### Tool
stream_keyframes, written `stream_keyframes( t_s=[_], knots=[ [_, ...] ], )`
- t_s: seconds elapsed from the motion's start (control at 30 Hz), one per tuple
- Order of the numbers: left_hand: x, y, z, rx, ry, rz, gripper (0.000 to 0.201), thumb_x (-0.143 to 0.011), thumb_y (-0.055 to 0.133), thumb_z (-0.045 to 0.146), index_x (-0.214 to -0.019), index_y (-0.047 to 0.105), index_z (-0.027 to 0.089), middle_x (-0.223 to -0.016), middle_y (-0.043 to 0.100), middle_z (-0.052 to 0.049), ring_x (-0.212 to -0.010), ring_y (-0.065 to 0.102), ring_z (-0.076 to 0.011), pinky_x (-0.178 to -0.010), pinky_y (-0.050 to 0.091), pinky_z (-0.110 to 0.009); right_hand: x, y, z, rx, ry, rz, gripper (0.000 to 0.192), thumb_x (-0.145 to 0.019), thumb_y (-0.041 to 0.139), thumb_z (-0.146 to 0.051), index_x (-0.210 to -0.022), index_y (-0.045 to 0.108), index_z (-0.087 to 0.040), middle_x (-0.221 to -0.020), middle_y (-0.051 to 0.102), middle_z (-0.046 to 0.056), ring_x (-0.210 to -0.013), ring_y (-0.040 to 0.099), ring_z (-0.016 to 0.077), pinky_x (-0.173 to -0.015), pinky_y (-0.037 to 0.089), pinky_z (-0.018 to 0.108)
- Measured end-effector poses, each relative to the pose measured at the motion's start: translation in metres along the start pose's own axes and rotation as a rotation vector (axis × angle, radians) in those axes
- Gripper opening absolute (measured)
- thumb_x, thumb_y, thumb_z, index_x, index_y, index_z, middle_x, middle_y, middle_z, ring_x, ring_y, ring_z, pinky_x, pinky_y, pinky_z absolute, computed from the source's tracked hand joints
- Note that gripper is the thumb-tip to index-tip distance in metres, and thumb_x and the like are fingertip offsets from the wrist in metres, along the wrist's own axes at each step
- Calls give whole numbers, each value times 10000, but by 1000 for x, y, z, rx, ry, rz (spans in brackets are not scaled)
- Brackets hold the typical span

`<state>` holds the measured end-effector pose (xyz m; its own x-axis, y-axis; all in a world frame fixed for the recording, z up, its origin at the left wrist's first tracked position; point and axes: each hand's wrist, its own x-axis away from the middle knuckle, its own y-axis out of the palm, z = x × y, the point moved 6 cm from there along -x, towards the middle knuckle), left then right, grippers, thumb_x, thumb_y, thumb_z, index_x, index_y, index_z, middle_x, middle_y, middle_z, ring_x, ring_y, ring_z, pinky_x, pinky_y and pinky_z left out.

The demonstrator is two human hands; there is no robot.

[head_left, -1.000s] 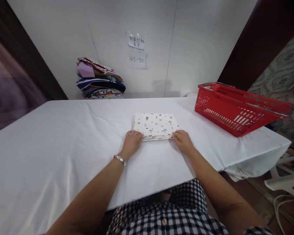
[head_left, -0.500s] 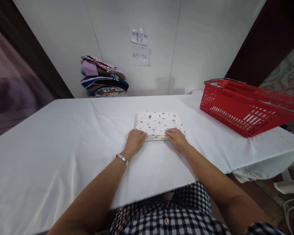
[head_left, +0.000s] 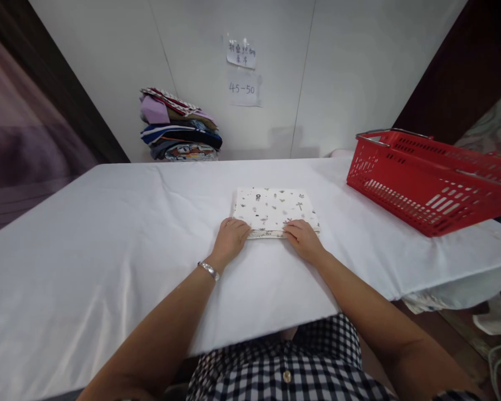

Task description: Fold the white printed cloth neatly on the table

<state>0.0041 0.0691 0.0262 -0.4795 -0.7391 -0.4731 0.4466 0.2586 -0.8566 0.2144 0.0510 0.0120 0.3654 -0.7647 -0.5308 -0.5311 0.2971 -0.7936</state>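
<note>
Cloth covers the whole table (head_left: 87, 234), white and smooth. At ten o'clock from the hands, well apart and against the wall, a stack of folded clothes (head_left: 179, 133) is seen. Above it, toward twelve o'clock, two paper notes (head_left: 242, 72) are taped to the wall.

The left hand (head_left: 229, 239) is laid palm down at the near left corner of a folded printed cloth (head_left: 275, 210), with the fingers curled over its near edge; whether the edge is pinched or only pressed cannot be told. A bracelet (head_left: 209, 270) is worn on that wrist. The folded cloth lies at the middle of the table, at twelve o'clock from both hands, its long axis running from nine to three o'clock, square to the table edge. The right hand (head_left: 303, 239) is set on the near right corner in the same way, fingers bent onto the edge and loosely closed, nothing lifted. Both hands are equally near, each touching its own corner, with both forearms stretched forward and angled inward.

At two o'clock, well apart, a red basket (head_left: 421, 184) is stood on the table's right end.
</note>
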Motion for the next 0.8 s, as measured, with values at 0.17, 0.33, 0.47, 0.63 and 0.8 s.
stream_keyframes(
  t_s=[0.17, 0.33, 0.47, 0.63, 0.8],
  knots=[
    [3, 1, -2, 43, 18, -22, 183, -885, 496, 327, -958, 636, 235, -962, 651, -26, -941, 557, -189, -956, 351, -414, 3, 2, -1, 29, -4, -11, 206, -882, 506, -247, -1033, 645, -222, -1032, 623, 82, -991, 530, 235, -861, 423, 395],
    [5, 2, -6, 40, 11, -30, 196, -876, 497, 270, -1010, 638, 249, -1007, 645, -37, -981, 550, -205, -972, 346, -443, 3, 4, 0, 46, 8, -30, 230, -880, 497, -238, -1060, 640, -236, -1053, 618, 87, -1011, 530, 247, -863, 429, 414],
    [6, 3, -8, 47, 8, -45, 199, -872, 501, 254, -1015, 639, 247, -1030, 638, -45, -996, 542, -211, -950, 371, -433, 5, 4, 1, 45, 3, -30, 248, -878, 501, -245, -1087, 635, -244, -1051, 620, 92, -1015, 532, 253, -866, 434, 426],
    [7, 1, -9, 51, -5, -37, 192, -878, 486, 234, -987, 644, 237, -1018, 637, -44, -996, 535, -205, -936, 381, -407, 6, 4, 3, 21, -2, -8, 251, -889, 485, -257, -1086, 639, -236, -1047, 622, 94, -1002, 535, 251, -860, 438, 430],
    [6, 1, -9, 41, -7, -39, 193, -892, 461, 235, -956, 643, 230, -996, 640, -43, -979, 540, -200, -913, 390, -393, 5, 4, 3, 21, -5, 13, 237, -895, 480, -259, -1053, 652, -222, -1020, 628, 90, -981, 537, 242, -853, 440, 412]
  ],
)
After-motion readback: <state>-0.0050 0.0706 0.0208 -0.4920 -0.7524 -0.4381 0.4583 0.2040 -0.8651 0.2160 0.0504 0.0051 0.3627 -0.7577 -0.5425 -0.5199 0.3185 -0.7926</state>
